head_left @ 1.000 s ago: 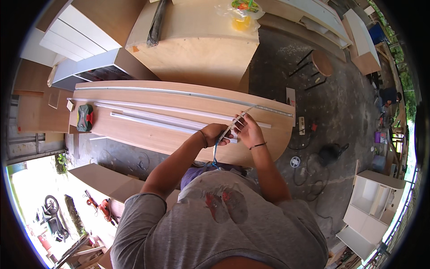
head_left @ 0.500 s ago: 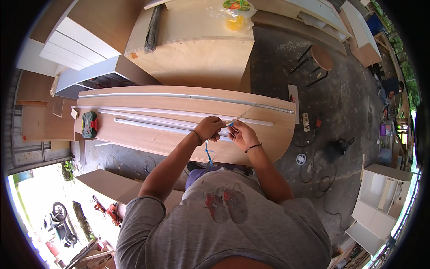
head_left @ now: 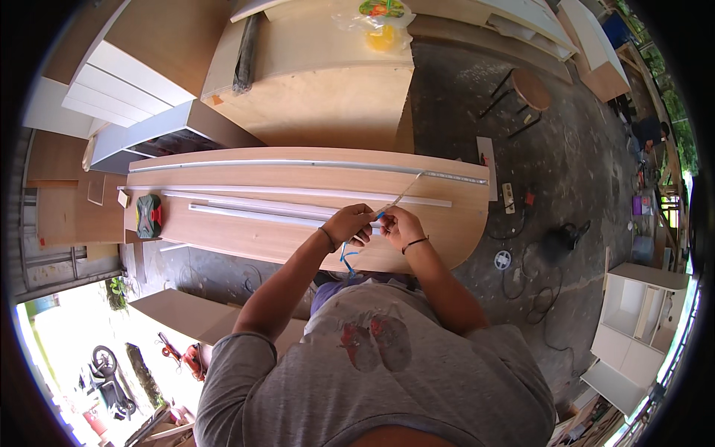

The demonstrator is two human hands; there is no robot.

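My left hand [head_left: 348, 225] and my right hand [head_left: 403, 228] meet over the near part of a wood-grain board [head_left: 449, 231]. Fingertips of both are pinched on a thin pale flexible strip [head_left: 407, 189] with blue at its held end. This strip slants up to a long silvery rail [head_left: 298, 162] near the board's far edge and appears to run along the rail's right end. A narrow blue ribbon [head_left: 347, 258] dangles in loops below my left hand. White slim rails [head_left: 268, 217] lie left of my hands, partly hidden by them.
A dark case with red trim [head_left: 149, 216] sits on the board's left end. Beyond stands a large plywood box [head_left: 320, 108] with a plastic bag [head_left: 381, 36] on top. A stool [head_left: 530, 89], a power strip [head_left: 509, 198] and cables occupy the floor at right.
Both hands have shifted slightly down and stay close together. More of the pale strip shows between the rail and my fingers, and the blue ribbon hangs in a different loop.
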